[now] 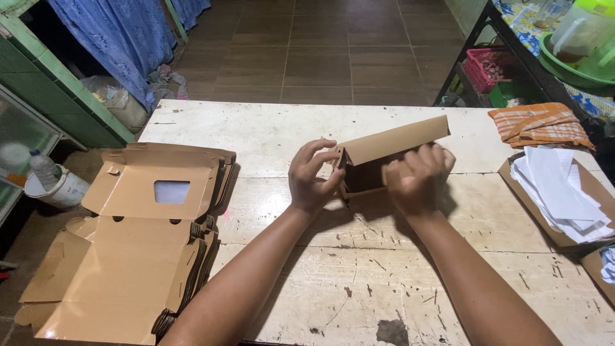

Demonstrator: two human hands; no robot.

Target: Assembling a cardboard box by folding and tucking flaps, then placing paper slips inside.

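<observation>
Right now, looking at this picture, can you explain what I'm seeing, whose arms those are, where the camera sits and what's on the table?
There is no machine here. The picture comes from a camera worn on a person's head, looking down, so the two bare arms reaching in from the bottom are that person's own. The left hand and the right hand together hold a small brown cardboard box that is partly folded up, its lid flap standing open. It sits over a worn, pale wooden table. On the left lies a stack of flat box blanks, the top one with a small window. On the right are an open box of white paper sheets and a folded orange cloth. Beyond the table is a brown tiled floor.
</observation>
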